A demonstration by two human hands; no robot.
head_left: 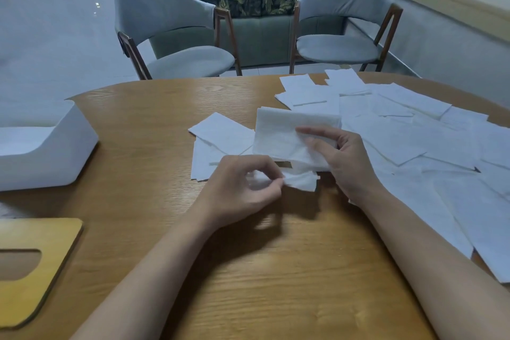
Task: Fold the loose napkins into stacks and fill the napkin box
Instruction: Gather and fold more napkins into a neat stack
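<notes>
Left grip (240, 190) pinching near corner of napkin (278, 135), right grip (347, 163) pinching its right edge

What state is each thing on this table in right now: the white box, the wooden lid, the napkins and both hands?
napkin box: open, lid off, contents not visible.
wooden lid: off the box, lying flat on the table.
held napkin: partly folded, lifted off the table.
left hand: pinching the held napkin's lower corner.
right hand: holding the held napkin's right side.
loose napkins: unfolded, spread out and overlapping.
</notes>
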